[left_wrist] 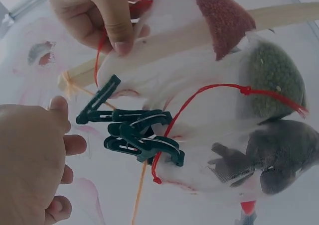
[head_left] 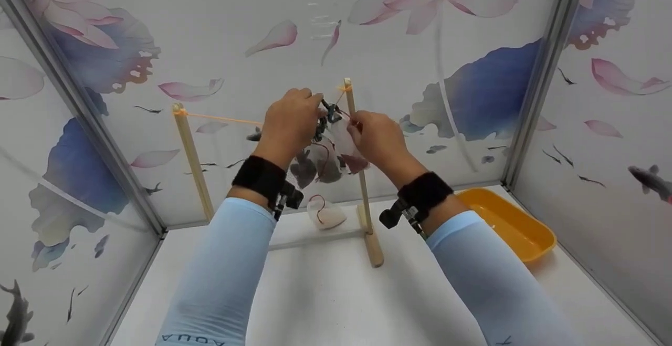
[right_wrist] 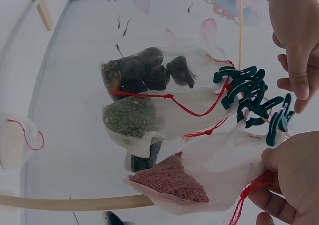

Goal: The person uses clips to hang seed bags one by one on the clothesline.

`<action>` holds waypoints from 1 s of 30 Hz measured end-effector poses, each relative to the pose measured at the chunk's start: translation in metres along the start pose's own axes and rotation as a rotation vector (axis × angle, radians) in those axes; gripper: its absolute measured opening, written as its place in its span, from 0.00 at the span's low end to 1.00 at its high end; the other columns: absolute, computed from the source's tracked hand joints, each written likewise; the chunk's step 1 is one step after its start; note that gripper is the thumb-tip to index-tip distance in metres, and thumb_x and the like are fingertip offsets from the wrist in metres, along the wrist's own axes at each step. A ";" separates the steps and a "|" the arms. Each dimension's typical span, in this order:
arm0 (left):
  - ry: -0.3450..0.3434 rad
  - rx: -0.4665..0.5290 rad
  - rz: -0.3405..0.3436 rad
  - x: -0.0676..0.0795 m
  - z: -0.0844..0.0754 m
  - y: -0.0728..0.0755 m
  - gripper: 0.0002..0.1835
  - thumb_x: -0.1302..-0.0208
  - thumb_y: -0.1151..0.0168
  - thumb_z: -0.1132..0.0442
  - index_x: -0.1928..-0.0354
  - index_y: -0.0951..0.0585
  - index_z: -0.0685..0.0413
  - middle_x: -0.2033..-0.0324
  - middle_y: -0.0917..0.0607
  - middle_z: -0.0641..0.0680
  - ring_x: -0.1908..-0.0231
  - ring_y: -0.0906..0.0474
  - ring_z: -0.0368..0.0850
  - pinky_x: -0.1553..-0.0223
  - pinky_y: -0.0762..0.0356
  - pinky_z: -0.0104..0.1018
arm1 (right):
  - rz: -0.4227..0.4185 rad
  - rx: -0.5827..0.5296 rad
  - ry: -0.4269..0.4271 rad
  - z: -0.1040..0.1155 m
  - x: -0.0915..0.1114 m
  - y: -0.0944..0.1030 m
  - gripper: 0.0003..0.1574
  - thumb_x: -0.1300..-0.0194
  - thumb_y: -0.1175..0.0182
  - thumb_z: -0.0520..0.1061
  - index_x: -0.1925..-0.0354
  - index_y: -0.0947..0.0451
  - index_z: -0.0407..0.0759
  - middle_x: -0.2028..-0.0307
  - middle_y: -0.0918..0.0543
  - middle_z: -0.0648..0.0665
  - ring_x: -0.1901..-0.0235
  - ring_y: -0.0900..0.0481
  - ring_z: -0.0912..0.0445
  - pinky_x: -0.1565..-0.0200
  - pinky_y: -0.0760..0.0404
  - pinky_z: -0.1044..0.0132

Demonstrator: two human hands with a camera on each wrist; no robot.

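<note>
My right hand pinches the top of a white mesh drawstring bag with small red grains in its bottom, its red drawstring by the fingers. My left hand hovers beside the dark green clothespins, its thumb and fingers slightly bent with nothing between them. One clothespin lies on the cord between the two hands. Several clothespins are bunched on the orange cord. Below them hang a bag with green beans and a bag with dark pieces; another dark bag is partly hidden behind.
The cord runs between a left wooden post and a right wooden post with a foot on the white table. A pale bag with a red string lies between the posts. A yellow tray stands at the right, by the patterned wall.
</note>
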State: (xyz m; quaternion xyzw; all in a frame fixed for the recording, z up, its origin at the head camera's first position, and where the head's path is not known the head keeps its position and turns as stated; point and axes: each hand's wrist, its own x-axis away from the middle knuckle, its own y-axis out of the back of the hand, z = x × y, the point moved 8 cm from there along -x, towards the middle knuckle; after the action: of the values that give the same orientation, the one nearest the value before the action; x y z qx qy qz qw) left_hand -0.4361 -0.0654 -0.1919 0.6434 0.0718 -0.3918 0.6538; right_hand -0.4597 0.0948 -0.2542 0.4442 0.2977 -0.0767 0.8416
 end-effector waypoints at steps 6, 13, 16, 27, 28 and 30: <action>0.046 0.233 -0.335 0.067 0.002 0.004 0.16 0.13 0.37 0.53 0.43 0.07 0.55 0.59 0.10 0.55 0.58 0.17 0.54 0.60 0.13 0.46 | 0.001 -0.102 -0.016 -0.006 0.015 -0.007 0.14 0.15 0.33 0.50 0.44 0.10 0.41 0.52 0.05 0.39 0.56 0.08 0.44 0.52 0.09 0.47; 0.185 0.340 -0.471 0.170 0.021 -0.045 0.10 0.19 0.30 0.57 0.55 0.07 0.56 0.67 0.14 0.53 0.65 0.19 0.51 0.65 0.17 0.46 | -0.005 -0.189 -0.043 -0.020 0.037 -0.001 0.15 0.16 0.32 0.50 0.42 0.12 0.42 0.52 0.07 0.40 0.55 0.09 0.45 0.53 0.10 0.49; 0.335 0.344 -0.388 0.209 0.043 -0.080 0.09 0.19 0.29 0.58 0.54 0.07 0.57 0.65 0.11 0.54 0.63 0.16 0.51 0.63 0.14 0.47 | -0.030 -0.195 -0.036 -0.030 0.045 0.005 0.15 0.16 0.32 0.50 0.42 0.11 0.42 0.51 0.08 0.41 0.55 0.10 0.46 0.56 0.13 0.53; 0.873 0.377 0.006 0.331 0.130 -0.174 0.16 0.20 0.36 0.62 0.46 0.09 0.70 0.50 0.12 0.72 0.48 0.15 0.72 0.49 0.15 0.66 | 0.032 -0.239 -0.201 -0.108 0.081 -0.011 0.18 0.14 0.35 0.54 0.43 0.10 0.43 0.51 0.09 0.38 0.54 0.13 0.44 0.54 0.14 0.55; 0.879 0.363 0.012 0.335 0.135 -0.175 0.17 0.20 0.35 0.62 0.46 0.10 0.71 0.50 0.13 0.73 0.48 0.15 0.74 0.50 0.15 0.67 | 0.050 -0.235 -0.218 -0.116 0.083 -0.013 0.18 0.13 0.36 0.54 0.43 0.10 0.42 0.51 0.10 0.37 0.53 0.14 0.43 0.53 0.13 0.53; 0.889 0.342 0.028 0.342 0.141 -0.178 0.17 0.21 0.36 0.62 0.45 0.10 0.71 0.49 0.14 0.74 0.48 0.16 0.75 0.51 0.15 0.67 | 0.094 -0.219 -0.262 -0.132 0.088 -0.017 0.19 0.13 0.37 0.54 0.42 0.10 0.42 0.48 0.10 0.36 0.51 0.14 0.42 0.48 0.11 0.49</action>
State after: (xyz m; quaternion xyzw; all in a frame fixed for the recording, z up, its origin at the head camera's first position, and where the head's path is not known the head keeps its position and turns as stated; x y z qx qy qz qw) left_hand -0.3679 -0.3119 -0.5129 0.8478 0.2706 -0.0760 0.4497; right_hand -0.4524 0.2011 -0.3728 0.3497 0.1707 -0.0615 0.9191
